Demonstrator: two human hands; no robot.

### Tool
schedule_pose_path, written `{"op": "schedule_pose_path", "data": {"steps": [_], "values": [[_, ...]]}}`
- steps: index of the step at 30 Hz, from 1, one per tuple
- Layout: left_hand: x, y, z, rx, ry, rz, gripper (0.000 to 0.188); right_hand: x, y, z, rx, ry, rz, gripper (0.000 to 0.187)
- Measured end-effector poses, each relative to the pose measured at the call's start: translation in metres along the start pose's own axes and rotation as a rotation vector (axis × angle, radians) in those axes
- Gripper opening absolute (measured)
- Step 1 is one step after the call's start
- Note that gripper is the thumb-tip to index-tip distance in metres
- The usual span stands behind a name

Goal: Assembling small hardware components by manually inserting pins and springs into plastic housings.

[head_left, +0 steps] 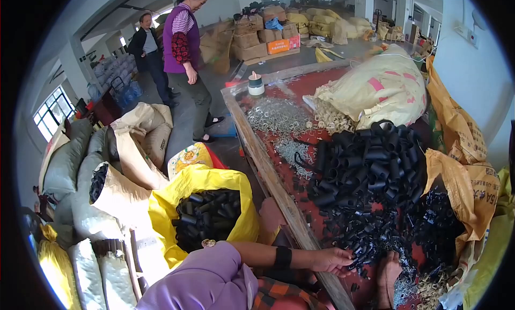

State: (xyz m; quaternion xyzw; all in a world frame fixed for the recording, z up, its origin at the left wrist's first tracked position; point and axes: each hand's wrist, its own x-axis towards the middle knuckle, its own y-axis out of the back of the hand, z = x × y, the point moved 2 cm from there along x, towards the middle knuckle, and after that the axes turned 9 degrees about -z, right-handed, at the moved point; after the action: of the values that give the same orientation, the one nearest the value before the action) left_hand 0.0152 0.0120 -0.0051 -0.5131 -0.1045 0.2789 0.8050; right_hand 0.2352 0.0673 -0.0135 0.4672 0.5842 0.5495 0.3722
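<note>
My left hand [331, 260] reaches over the wooden rim of the red table, its thumb and fingers pinched together at the edge of a heap of small black plastic pieces [370, 243]. A dark piece shows at those fingertips, too small to name surely. Close by on the right, my right hand [390, 268] is curled at the near side of the same heap; what its fingers hold, if anything, is hidden. Small silvery metal parts [406, 291] and pale beige buckle-like pieces [433, 289] lie beside it.
Black plastic tubes [370, 162] are piled farther back, beyond metal rings [279, 117] and a big whitish sack [383, 87]. A wooden rim [284, 197] edges the table. At my left stands a yellow bag [161, 213] of black tubes. Two people [179, 47] stand beyond.
</note>
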Motion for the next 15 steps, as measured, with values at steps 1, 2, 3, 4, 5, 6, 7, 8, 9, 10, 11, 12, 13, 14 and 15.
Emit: {"op": "schedule_pose_path", "data": {"steps": [1, 2, 3, 4, 5, 6, 7, 8, 9, 10, 11, 12, 13, 14, 15], "values": [[0.007, 0.003, 0.0, -0.002, 0.0, 0.001, 0.014, 0.003, -0.004, 0.006, -0.007, -0.016, 0.001, 0.009], [0.013, 0.006, 0.0, -0.004, -0.002, 0.002, 0.013, 0.005, -0.007, 0.011, -0.014, -0.032, 0.003, 0.009], [0.017, 0.009, 0.0, -0.006, -0.005, 0.002, 0.013, 0.007, -0.009, 0.014, -0.021, -0.046, 0.006, 0.008], [0.02, 0.011, -0.001, -0.006, -0.005, 0.001, 0.013, 0.008, -0.011, 0.017, -0.023, -0.046, 0.006, 0.008], [0.016, 0.008, -0.001, -0.009, 0.002, 0.005, 0.013, 0.005, -0.009, 0.014, -0.002, -0.071, -0.001, 0.007], [0.012, 0.005, -0.001, -0.011, 0.008, 0.01, 0.012, 0.001, -0.007, 0.011, 0.017, -0.094, -0.007, 0.007], [0.007, 0.002, -0.002, -0.014, 0.013, 0.015, 0.012, -0.003, -0.005, 0.007, 0.036, -0.117, -0.014, 0.007], [0.001, -0.001, -0.002, -0.017, 0.024, 0.018, 0.012, -0.007, -0.003, 0.003, 0.041, -0.126, -0.019, 0.007], [-0.005, -0.004, -0.002, -0.024, 0.017, 0.025, 0.012, -0.01, -0.001, -0.001, 0.056, -0.105, -0.004, 0.007], [-0.004, -0.004, 0.0, -0.027, 0.007, 0.022, 0.013, -0.007, 0.001, 0.001, 0.063, -0.085, 0.019, 0.007], [-0.002, -0.003, 0.003, -0.032, 0.002, 0.02, 0.013, -0.006, 0.004, 0.002, 0.07, -0.069, 0.039, 0.007], [-0.002, -0.002, -0.002, -0.055, 0.026, 0.016, 0.013, -0.012, 0.007, 0.002, 0.066, -0.093, 0.016, 0.007], [0.0, -0.001, -0.004, -0.046, 0.023, 0.003, 0.015, -0.017, 0.012, 0.001, 0.092, -0.094, 0.038, 0.006], [0.002, 0.002, -0.004, -0.038, 0.025, -0.013, 0.018, -0.02, 0.018, 0.001, 0.117, -0.1, 0.061, 0.006], [0.011, 0.006, -0.004, -0.037, 0.043, -0.043, 0.02, -0.019, 0.019, 0.006, 0.146, -0.16, 0.07, 0.007]]}}
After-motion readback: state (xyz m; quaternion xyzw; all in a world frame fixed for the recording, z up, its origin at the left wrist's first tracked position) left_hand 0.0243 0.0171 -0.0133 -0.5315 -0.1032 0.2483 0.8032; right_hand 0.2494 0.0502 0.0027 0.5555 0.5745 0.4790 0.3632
